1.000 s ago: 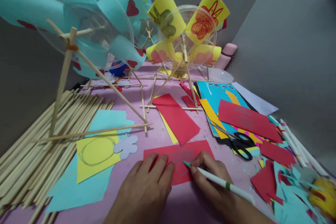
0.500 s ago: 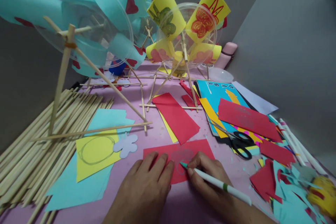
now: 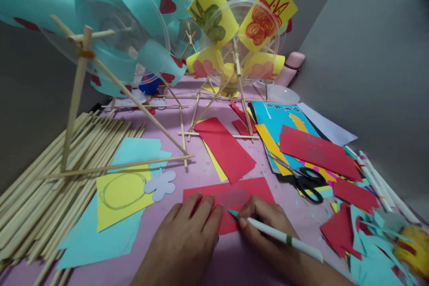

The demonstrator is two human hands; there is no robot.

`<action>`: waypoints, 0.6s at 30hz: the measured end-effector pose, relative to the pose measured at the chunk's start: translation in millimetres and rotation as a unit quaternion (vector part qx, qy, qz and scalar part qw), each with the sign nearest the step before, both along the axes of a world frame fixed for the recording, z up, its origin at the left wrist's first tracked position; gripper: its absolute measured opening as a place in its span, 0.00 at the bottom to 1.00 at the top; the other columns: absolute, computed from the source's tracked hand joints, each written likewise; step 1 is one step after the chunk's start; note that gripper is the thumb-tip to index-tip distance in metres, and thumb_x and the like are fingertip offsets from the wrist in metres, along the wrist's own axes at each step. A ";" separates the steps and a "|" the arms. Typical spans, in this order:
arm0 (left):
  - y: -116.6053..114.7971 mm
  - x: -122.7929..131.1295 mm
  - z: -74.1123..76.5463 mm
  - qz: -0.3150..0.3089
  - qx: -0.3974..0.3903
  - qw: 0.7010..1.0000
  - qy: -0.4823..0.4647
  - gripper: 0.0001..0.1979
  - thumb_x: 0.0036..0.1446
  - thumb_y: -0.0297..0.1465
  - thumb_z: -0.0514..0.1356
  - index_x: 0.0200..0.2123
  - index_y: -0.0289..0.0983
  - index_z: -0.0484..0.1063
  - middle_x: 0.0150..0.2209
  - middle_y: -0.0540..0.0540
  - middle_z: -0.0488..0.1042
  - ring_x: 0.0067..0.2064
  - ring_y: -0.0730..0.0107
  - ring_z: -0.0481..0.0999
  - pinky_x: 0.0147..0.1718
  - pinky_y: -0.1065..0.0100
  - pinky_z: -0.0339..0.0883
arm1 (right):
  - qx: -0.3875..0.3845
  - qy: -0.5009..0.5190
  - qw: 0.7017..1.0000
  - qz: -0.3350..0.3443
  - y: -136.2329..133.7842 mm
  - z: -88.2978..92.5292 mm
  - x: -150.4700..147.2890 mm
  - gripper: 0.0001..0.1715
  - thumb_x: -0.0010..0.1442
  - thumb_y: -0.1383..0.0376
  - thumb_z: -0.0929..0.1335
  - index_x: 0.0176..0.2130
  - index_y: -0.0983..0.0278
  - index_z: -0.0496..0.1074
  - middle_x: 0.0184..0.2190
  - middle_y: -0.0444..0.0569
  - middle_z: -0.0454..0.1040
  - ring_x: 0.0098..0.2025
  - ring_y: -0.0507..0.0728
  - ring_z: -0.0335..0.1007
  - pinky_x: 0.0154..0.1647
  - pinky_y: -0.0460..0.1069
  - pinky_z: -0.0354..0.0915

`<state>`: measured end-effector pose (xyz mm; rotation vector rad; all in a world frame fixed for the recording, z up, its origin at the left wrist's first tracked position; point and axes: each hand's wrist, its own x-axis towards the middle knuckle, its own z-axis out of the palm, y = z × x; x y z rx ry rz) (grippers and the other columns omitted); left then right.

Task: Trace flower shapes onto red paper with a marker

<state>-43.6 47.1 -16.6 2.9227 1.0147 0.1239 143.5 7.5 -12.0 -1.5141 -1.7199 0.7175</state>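
Observation:
My right hand (image 3: 268, 228) is closed round a white felt-tip pen (image 3: 284, 237) with a green tip and a green band. The tip rests on a red paper sheet (image 3: 254, 187) lying on the purple tabletop. Faint grey curved lines show on that sheet, partly hidden by my hands. Flat on the sheet's left part lies my left hand (image 3: 191, 232), its fingers stretched out and holding nothing. To its left are a yellow paper (image 3: 110, 219) with a drawn circle and a pale lilac flower cutout (image 3: 162, 185).
Black-handled scissors (image 3: 303, 178) and coloured paper lie at right, with scraps (image 3: 365, 246) nearer me. Wooden sticks (image 3: 56, 192) are piled at left. Two stick-framed wheels stand ahead, one with blue paper (image 3: 150, 4), one with yellow paper (image 3: 214, 4). A pink bottle (image 3: 291, 69) is behind.
The pen tip has shifted slightly left and down on the red sheet. My left hand stays in place. The view has tilted very slightly.

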 end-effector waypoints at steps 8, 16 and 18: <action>0.4 1.2 -1.5 0.004 -0.012 1.000 0.001 0.18 0.60 0.24 0.51 0.52 0.38 0.69 0.51 0.42 0.73 0.51 0.51 0.69 0.43 0.55 0.67 | -0.017 0.016 0.999 0.024 -1.0 1.8 1.6 0.09 0.57 0.67 0.60 0.25 0.60 0.59 0.15 0.36 0.56 0.16 0.49 0.53 0.17 0.43 0.51; -0.2 -1.8 -3.6 0.002 -0.015 1.000 -0.006 0.18 0.60 0.25 0.52 0.54 0.39 0.68 0.51 0.42 0.72 0.52 0.52 0.69 0.44 0.55 0.66 | -0.030 0.044 0.998 0.041 -1.6 2.8 4.8 0.09 0.57 0.67 0.61 0.24 0.60 0.59 0.16 0.37 0.59 0.17 0.49 0.56 0.19 0.43 0.53; -0.2 -1.7 -3.5 0.003 -0.015 1.000 -0.005 0.18 0.60 0.25 0.52 0.53 0.39 0.68 0.51 0.42 0.73 0.51 0.52 0.69 0.43 0.55 0.66 | -0.043 0.059 0.996 0.044 -2.0 2.2 5.6 0.09 0.56 0.67 0.61 0.24 0.60 0.59 0.16 0.37 0.60 0.17 0.49 0.56 0.19 0.43 0.53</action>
